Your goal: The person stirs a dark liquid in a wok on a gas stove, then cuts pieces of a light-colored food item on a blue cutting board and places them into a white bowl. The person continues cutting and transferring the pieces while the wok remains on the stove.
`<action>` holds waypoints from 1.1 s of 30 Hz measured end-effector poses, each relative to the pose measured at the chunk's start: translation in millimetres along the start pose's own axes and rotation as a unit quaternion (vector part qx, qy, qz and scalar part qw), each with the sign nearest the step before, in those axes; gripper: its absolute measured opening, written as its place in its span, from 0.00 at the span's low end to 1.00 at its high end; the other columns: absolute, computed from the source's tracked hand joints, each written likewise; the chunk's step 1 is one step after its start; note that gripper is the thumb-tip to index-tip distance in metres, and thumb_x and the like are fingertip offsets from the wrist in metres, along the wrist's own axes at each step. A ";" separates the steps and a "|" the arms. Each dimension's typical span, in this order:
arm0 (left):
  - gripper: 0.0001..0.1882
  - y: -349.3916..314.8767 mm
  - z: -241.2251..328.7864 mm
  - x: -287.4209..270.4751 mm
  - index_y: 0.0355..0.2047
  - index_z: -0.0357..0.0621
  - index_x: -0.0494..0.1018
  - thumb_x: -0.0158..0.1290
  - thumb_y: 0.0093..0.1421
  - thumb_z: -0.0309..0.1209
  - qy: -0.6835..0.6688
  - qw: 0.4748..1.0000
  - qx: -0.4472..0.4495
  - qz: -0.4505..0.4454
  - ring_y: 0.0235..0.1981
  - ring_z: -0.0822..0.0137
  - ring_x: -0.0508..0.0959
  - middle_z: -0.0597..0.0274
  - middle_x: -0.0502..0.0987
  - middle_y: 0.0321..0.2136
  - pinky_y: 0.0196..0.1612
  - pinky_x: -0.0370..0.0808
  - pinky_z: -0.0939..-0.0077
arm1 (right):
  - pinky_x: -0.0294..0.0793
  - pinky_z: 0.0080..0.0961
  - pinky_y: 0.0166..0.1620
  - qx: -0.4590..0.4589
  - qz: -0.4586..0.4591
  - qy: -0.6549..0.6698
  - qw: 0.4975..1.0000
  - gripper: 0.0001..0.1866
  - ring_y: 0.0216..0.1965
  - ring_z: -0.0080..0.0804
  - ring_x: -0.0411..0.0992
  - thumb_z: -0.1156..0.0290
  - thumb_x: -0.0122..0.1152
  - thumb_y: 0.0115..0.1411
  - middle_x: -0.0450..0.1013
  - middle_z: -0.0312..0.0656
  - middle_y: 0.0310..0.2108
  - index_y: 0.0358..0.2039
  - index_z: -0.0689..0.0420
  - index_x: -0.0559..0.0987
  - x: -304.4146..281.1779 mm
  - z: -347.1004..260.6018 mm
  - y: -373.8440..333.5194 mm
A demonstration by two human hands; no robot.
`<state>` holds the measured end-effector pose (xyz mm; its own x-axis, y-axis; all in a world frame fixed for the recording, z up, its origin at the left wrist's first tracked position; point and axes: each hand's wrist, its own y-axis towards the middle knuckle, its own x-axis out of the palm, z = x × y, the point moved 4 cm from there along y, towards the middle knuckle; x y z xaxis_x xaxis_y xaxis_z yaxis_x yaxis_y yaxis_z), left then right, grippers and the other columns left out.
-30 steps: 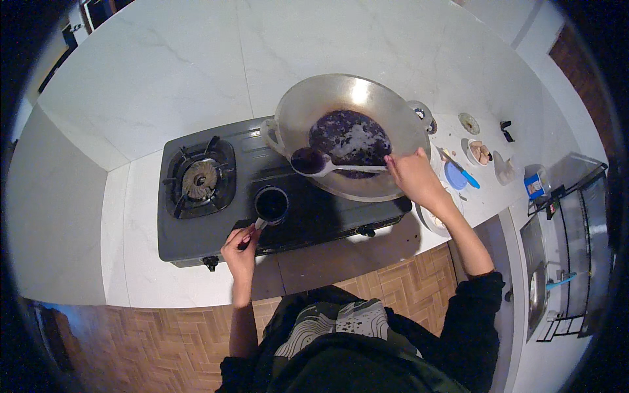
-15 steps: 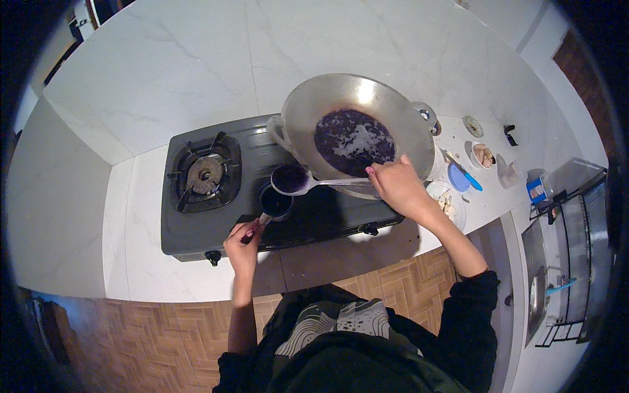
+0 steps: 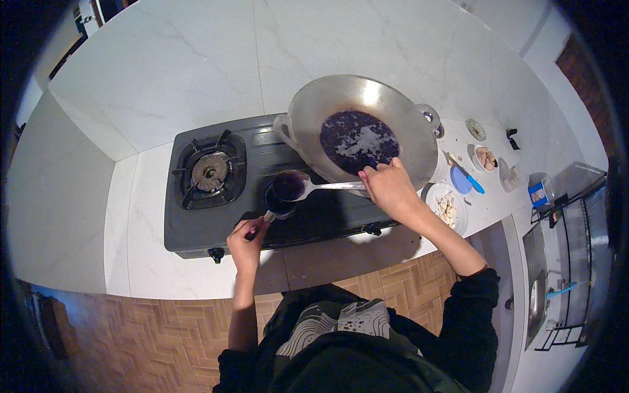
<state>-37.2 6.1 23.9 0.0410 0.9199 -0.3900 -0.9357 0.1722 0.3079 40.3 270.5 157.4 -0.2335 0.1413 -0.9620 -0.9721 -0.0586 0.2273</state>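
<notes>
My right hand is closed on the handle of a metal ladle. The ladle's bowl, with dark purple liquid in it, tips over a small dark round vessel above the stove's front part. By its short pale handle, my left hand grips that vessel; the ladle bowl partly covers its opening, so what is inside is hard to see. Behind my right hand, a large metal wok holds dark purple liquid with pale foam on top. It sits over the right side of the black gas stove.
An uncovered burner is at the stove's left. On the counter's right are a plate of pale pieces, a blue-handled knife over a blue round lid, and a small bowl of food. A dish rack stands farther right.
The ladle's bowl has tilted and come lower over the small vessel. Both hands keep their grips. The whole view has shifted slightly.
</notes>
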 end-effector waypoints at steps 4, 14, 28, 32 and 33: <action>0.09 0.8 7.4 -1.9 0.30 0.38 0.77 0.60 0.45 0.23 0.016 1.000 0.002 -0.003 0.22 0.73 0.73 0.58 0.77 0.25 0.28 0.69 0.83 | 0.60 0.33 0.37 -0.004 0.014 -0.011 1.000 0.14 0.24 0.37 0.70 0.65 0.44 0.59 0.70 0.42 0.16 0.23 0.58 0.75 0.4 -2.4 -0.4; 0.10 1.6 5.6 -1.9 0.30 0.38 0.77 0.60 0.44 0.24 0.033 0.999 0.013 0.000 0.20 0.73 0.69 0.59 0.76 0.22 0.27 0.68 0.81 | 0.61 0.29 0.35 -0.030 0.074 -0.039 0.996 0.12 0.24 0.33 0.68 0.66 0.47 0.57 0.69 0.40 0.14 0.20 0.57 0.72 -8.5 -12.1 1.6; 0.09 0.4 0.9 0.8 0.28 0.39 0.77 0.60 0.44 0.24 0.022 1.000 0.003 0.007 0.22 0.72 0.73 0.58 0.77 0.24 0.28 0.69 0.81 | 0.61 0.31 0.35 0.008 0.070 -0.022 0.997 0.12 0.23 0.37 0.69 0.66 0.47 0.57 0.70 0.42 0.15 0.21 0.57 0.73 -16.5 -0.6 -3.1; 0.09 0.5 0.8 -1.1 0.29 0.39 0.77 0.60 0.44 0.24 0.043 0.999 0.009 0.008 0.22 0.73 0.73 0.59 0.76 0.23 0.27 0.69 0.81 | 0.60 0.37 0.37 0.103 0.005 0.068 0.992 0.15 0.25 0.47 0.70 0.65 0.42 0.60 0.72 0.49 0.20 0.25 0.59 0.74 -25.3 36.1 -14.2; 0.09 0.9 1.1 -0.1 0.29 0.39 0.77 0.60 0.45 0.24 0.040 0.999 0.001 0.002 0.23 0.73 0.73 0.60 0.76 0.23 0.26 0.68 0.82 | 0.60 0.37 0.37 0.124 0.001 0.070 0.990 0.16 0.24 0.47 0.70 0.65 0.41 0.60 0.71 0.50 0.20 0.24 0.60 0.74 -26.8 47.1 -20.0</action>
<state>-37.7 6.5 25.1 0.0100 0.8898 -0.4563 -0.9349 0.1703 0.3115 64.8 314.4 185.7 -0.2472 0.0019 -0.9690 -0.9517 0.1875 0.2432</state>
